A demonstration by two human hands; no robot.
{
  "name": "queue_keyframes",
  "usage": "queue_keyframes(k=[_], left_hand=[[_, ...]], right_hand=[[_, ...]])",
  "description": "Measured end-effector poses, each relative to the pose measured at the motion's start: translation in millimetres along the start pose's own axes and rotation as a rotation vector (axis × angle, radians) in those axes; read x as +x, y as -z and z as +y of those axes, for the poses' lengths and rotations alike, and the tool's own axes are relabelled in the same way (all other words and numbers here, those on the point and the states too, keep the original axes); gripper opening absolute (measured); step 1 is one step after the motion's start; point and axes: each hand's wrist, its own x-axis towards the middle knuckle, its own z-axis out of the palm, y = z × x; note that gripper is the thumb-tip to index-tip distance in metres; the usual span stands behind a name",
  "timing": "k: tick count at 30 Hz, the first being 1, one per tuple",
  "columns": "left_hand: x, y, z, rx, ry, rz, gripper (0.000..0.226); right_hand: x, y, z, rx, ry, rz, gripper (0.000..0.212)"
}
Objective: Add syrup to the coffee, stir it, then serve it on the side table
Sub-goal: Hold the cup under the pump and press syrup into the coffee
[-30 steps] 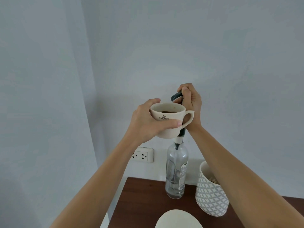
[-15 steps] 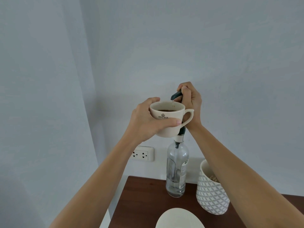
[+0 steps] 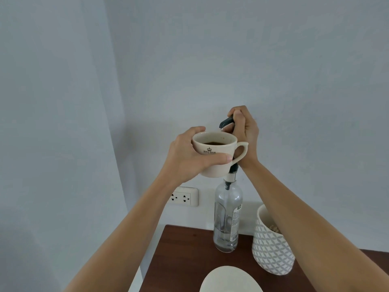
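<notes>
two hands share this job, and both could spoil it. left hand [image 3: 189,159] wraps its fingers and thumb round the body of the cup [image 3: 214,154], holding it in the air with dark coffee inside, rim just under the spout of the pump [image 3: 226,122]. right hand [image 3: 244,131] is curled over the pump head on the syrup bottle [image 3: 227,218], which stands on the brown table [image 3: 185,253]. if the cup drifts sideways, syrup would likely miss and drip down the bottle. a hard push could tip the tall, narrow bottle, since nothing steadies its base. tilting the cup might slop coffee onto the saucer [image 3: 229,279] or beside the patterned pot [image 3: 271,245].
</notes>
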Motion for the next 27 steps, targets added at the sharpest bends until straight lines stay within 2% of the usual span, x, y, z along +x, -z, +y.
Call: queue_keyframes(k=[9, 27], left_hand=[[1.1, 0.3, 0.8, 0.008, 0.005, -0.002, 0.119], [1.2, 1.0, 1.4, 0.0, 0.006, 0.014, 0.117]], right_hand=[[-0.9, -0.3, -0.3, -0.123, 0.063, -0.004, 0.033], [1.7, -0.6, -2.2, -0.067, 0.034, 0.01, 0.027]])
